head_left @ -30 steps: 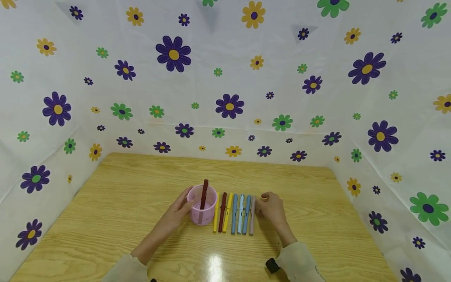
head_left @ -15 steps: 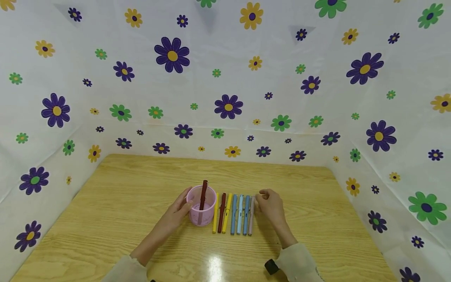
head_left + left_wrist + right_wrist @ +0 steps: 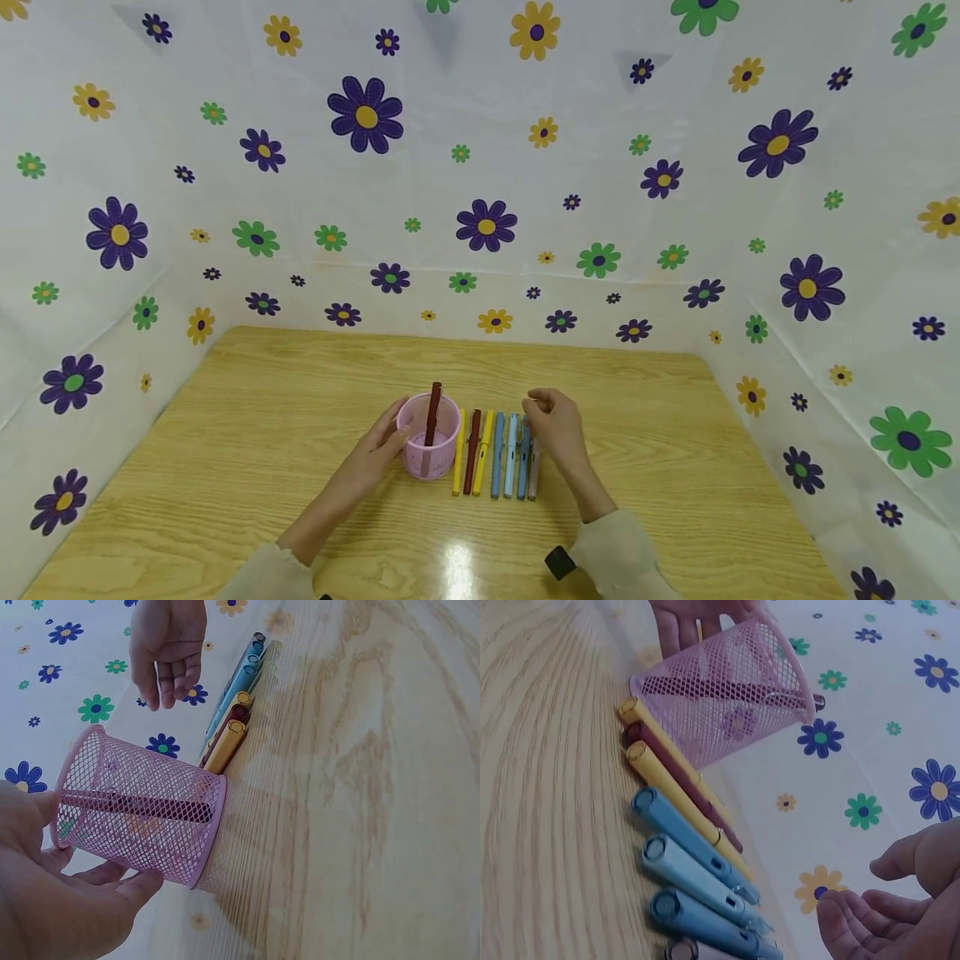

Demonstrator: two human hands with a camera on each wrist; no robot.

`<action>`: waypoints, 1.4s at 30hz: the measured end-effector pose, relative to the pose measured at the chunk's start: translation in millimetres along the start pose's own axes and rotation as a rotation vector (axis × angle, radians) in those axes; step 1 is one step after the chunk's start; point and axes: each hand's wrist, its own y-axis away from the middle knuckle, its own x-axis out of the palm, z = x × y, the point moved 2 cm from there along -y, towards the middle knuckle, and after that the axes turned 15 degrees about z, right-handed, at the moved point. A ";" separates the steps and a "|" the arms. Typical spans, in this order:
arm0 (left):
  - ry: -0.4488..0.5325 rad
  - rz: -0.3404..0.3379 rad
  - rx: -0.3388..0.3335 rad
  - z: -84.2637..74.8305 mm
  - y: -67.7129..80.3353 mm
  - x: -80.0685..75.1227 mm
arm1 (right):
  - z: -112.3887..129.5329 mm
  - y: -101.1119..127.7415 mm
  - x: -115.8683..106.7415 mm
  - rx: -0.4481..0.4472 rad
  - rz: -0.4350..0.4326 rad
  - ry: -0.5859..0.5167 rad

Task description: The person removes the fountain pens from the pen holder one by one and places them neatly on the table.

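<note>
A pink mesh cup [image 3: 429, 442] stands on the wooden table [image 3: 262, 417] with a dark red pen [image 3: 434, 408] upright in it. My left hand [image 3: 377, 454] grips the cup's left side, thumb and fingers round its wall [image 3: 142, 806]. Right of the cup lie several pens side by side: yellow [image 3: 459, 457], dark red [image 3: 472, 454], yellow [image 3: 484, 446], blue [image 3: 498, 458], light blue [image 3: 511, 458], blue [image 3: 522, 467] and a pale mauve one [image 3: 533, 482]. My right hand [image 3: 550, 423] hovers over the far ends of the rightmost pens, fingers loosely curled [image 3: 885, 915], holding nothing.
White sheets printed with flowers [image 3: 487, 225] wall in the table at the back and on both sides. Bare wood [image 3: 675, 450] stretches right of the pens and to the cup's left. A dark band [image 3: 558, 563] sits at my right wrist.
My right hand has drifted left, from beside the mauve pen to above the blue pens' far ends. The left hand, cup and pens stay put.
</note>
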 end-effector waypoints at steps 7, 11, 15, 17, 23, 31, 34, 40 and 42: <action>0.004 -0.001 0.001 0.0 -0.6 0.2 | 10.2 -4.5 19.2 -0.091 0.069 -0.076; 0.002 -0.001 0.001 0.3 -0.7 0.1 | 16.1 -8.6 29.1 -0.106 0.095 -0.093; 0.002 -0.002 0.002 0.3 -0.3 0.0 | 34.6 -5.6 36.6 -0.136 0.145 -0.118; 0.003 -0.003 0.002 0.3 -0.1 0.0 | 46.8 -0.8 39.5 -0.152 0.177 -0.120; 0.004 -0.004 0.003 1.0 -0.1 0.1 | 65.7 8.1 50.5 -0.187 0.237 -0.108; 0.014 0.001 0.011 0.2 0.1 0.4 | 38.7 -16.1 69.1 -0.179 0.263 -0.116; 0.014 0.007 0.013 0.3 0.5 0.0 | 36.4 -20.3 74.0 -0.175 0.270 -0.093; 0.012 0.012 0.016 2.3 -0.5 -1.4 | 40.2 -25.6 82.4 -0.183 0.258 -0.032; 0.010 0.014 0.021 2.5 -0.7 -1.7 | 41.4 -27.1 85.1 -0.194 0.263 -0.026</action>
